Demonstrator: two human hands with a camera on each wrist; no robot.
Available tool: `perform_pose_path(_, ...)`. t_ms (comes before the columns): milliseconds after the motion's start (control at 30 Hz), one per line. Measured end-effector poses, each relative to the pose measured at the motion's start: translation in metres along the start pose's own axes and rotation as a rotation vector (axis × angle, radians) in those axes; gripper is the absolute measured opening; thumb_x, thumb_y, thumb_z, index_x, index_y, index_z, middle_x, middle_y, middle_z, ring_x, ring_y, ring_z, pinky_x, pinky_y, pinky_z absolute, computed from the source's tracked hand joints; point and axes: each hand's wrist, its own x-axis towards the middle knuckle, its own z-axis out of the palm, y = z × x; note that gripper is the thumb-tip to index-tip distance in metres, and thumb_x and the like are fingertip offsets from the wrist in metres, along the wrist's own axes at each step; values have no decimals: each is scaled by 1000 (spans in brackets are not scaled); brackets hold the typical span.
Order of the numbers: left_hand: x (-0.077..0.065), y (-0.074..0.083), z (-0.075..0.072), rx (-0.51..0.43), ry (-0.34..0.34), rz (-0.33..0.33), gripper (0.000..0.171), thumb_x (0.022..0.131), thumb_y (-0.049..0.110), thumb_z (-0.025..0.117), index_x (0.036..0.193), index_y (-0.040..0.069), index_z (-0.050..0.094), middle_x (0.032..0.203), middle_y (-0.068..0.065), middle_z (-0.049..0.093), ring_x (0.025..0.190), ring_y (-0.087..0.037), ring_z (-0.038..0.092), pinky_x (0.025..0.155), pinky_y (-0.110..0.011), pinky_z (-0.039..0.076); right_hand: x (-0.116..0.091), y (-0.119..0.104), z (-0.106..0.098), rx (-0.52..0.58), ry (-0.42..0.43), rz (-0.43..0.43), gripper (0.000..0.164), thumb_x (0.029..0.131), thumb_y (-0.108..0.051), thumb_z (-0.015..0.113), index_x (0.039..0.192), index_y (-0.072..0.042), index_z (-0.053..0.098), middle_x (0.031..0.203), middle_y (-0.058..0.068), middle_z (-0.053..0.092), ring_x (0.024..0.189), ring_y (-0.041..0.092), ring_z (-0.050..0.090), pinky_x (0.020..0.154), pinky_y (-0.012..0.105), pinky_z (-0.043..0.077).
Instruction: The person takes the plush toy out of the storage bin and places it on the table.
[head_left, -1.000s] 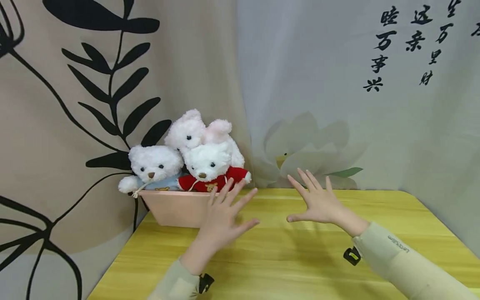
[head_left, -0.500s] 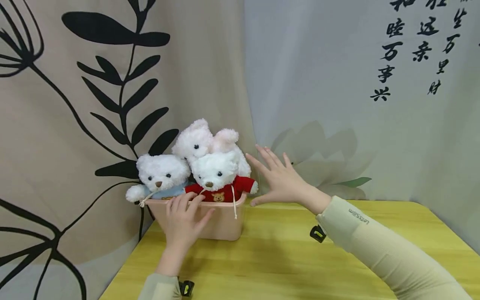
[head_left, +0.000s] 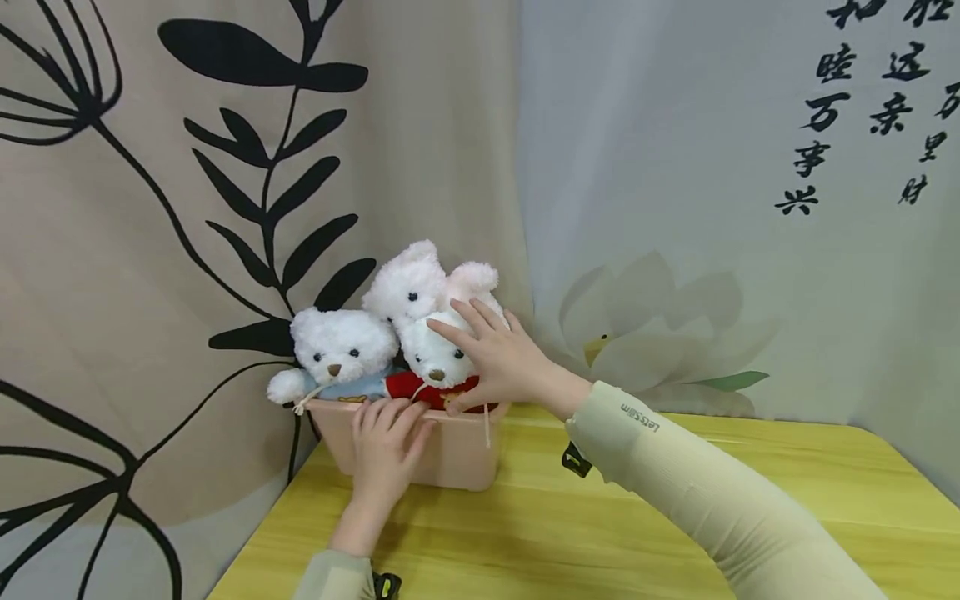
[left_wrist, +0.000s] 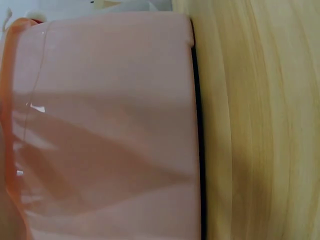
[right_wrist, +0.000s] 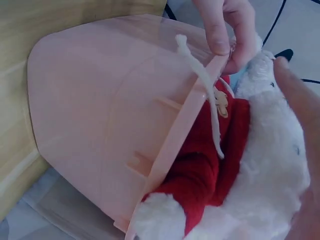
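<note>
A pink plastic bin [head_left: 457, 457] on the wooden table holds several white plush bears. My left hand [head_left: 382, 454] grips its front rim, thumb on the outer wall and fingers over the edge, as the right wrist view shows. My right hand [head_left: 506, 358] spreads its fingers over the head of the bear in a red sweater [head_left: 422, 350], partly covering its face. In the right wrist view that bear's red sleeve [right_wrist: 187, 182] and white paw lie over the rim, and a white drawstring [right_wrist: 202, 75] hangs outside the bin.
A bear in blue [head_left: 341, 337] sits at the bin's left, with a taller pale pink-white bear [head_left: 408, 279] behind. The yellow wooden table [head_left: 675, 467] extends to the right. A patterned curtain [head_left: 637, 167] hangs close behind the bin.
My left hand has moved left onto the bin's front rim and taken hold of it. My right hand has travelled left from above the table to the red-sweatered bear's head. The head view has shifted.
</note>
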Motion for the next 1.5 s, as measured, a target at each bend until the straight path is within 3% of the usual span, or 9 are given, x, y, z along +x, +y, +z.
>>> perform_pose_path(133, 1, 1, -1, -23, -8, -13, 28, 92, 40, 61, 102, 15, 70, 102, -6, 64, 104, -33, 53, 99, -59, 28, 11, -5, 5, -47, 16, 23, 113, 65, -73, 72, 155, -34, 18, 158, 10, 18, 145, 36, 9, 104, 67, 23)
perform_pose_path(367, 2, 4, -2, -24, -1, -23, 27, 90, 38, 62, 100, 14, 69, 102, -6, 64, 103, -32, 53, 99, -59, 27, 24, -10, 17, -65, 86, 40, 112, 61, -74, 74, 153, -35, 23, 157, 9, 21, 142, 37, 18, 99, 69, 28)
perform_pose_path(667, 0, 2, -2, -28, 2, -38, 26, 90, 38, 63, 101, 16, 69, 102, -6, 64, 104, -33, 53, 99, -59, 25, 27, -15, 23, -50, 101, 45, 97, 71, -59, 78, 151, -32, 29, 151, 9, 30, 131, 31, 33, 87, 57, 42)
perform_pose_path(900, 0, 3, 0, -37, 20, -30, 26, 91, 38, 64, 100, 15, 70, 101, -5, 64, 103, -32, 54, 99, -62, 27, 34, -5, 4, -19, 110, -23, 95, 73, -79, 58, 151, -34, 29, 150, 7, 34, 134, 29, 35, 101, 58, 31)
perform_pose_path(1033, 0, 4, 0, -44, 28, -37, 26, 91, 39, 63, 101, 16, 70, 100, -5, 64, 101, -31, 54, 98, -61, 27, 49, -1, -12, 3, 116, -138, 82, 84, -68, 57, 151, -28, 33, 153, 7, 32, 138, 26, 32, 105, 55, 28)
perform_pose_path(1200, -3, 3, -1, -36, 30, -36, 27, 92, 40, 61, 101, 16, 70, 100, -4, 64, 100, -30, 54, 96, -59, 28, 79, -2, -24, -46, 21, -230, 71, 92, -59, 52, 152, -26, 32, 160, 0, 20, 146, 21, 17, 110, 54, 22)
perform_pose_path(1367, -2, 2, 1, -42, 47, -32, 27, 93, 42, 61, 100, 17, 70, 100, -3, 64, 100, -29, 54, 96, -58, 29, 105, -5, -36, -136, -84, -196, 67, 95, -58, 46, 154, -31, 26, 160, -5, 19, 148, 23, 2, 113, 58, 6)
perform_pose_path(1500, -2, 1, 2, -49, 47, -37, 30, 94, 44, 59, 100, 17, 70, 101, -2, 64, 101, -28, 53, 98, -58, 27, 116, -2, -41, -201, -107, -137, 71, 93, -62, 48, 154, -36, 23, 157, -3, 28, 148, 27, 0, 112, 61, 3)
